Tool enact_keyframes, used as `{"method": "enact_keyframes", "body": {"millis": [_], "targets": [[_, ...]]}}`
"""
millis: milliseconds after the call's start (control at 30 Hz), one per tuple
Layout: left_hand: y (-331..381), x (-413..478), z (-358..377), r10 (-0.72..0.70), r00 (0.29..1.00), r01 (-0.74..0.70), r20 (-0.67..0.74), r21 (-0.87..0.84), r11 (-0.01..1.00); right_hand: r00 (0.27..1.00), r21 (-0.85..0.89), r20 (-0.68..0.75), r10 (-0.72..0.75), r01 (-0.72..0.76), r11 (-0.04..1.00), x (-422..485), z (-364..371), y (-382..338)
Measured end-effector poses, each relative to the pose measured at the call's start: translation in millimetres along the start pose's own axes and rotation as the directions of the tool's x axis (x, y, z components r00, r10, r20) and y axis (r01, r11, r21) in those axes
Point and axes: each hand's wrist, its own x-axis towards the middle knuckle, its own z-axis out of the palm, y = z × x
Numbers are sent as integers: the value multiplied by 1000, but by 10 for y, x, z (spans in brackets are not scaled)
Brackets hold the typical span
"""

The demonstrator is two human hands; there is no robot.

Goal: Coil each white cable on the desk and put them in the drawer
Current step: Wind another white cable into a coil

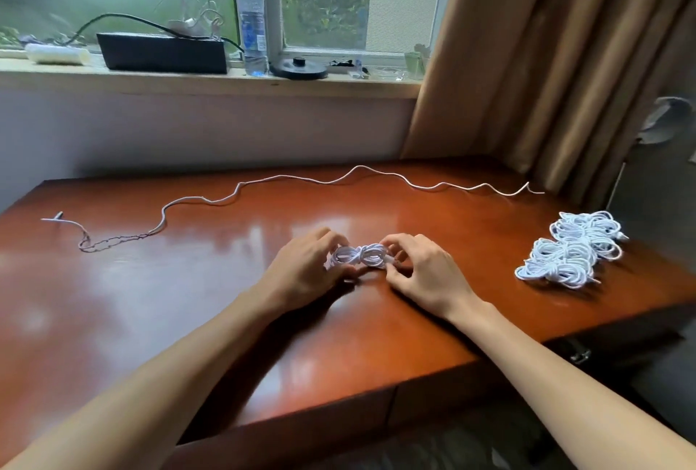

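Note:
A white cable wound into a small figure-eight bundle (359, 255) lies on the reddish wooden desk (188, 300) at its middle. My left hand (307, 271) grips the bundle's left loop, and my right hand (422, 273) pinches its right end between thumb and fingers. One long white cable (339, 180) lies uncoiled in a wavy line across the back of the desk, from the far left to the right edge. A pile of several coiled white cables (570, 249) sits at the desk's right side. The drawer front (433, 394) below the desk's front edge is closed.
A windowsill behind the desk holds a black box (162, 52), a water bottle (251, 25), a black round lid (299, 68) and a white roll (56, 54). A brown curtain (546, 55) hangs at the right, close to the desk's back right corner.

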Motion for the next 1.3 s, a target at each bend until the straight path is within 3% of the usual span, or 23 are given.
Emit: {"method": "enact_keyframes", "body": {"millis": [167,500,867,1300], "targets": [[414,148,234,46,998,-45,37,-41,998,999,-153,-48,16,-23,988,-318,-336,254],[1090,571,697,234,971,-228,55,-101,968,992,-276,-40,124,-130,952,-813,-982,758],[1534,818,1133,186,979,-167,78,-212,963,978,-340,-31,205,-203,918,-1218,-1254,1167],[1668,919,1368,159,986,-140,50,-279,950,959,-310,-124,253,-280,908,-1287,-1265,1317]]}}
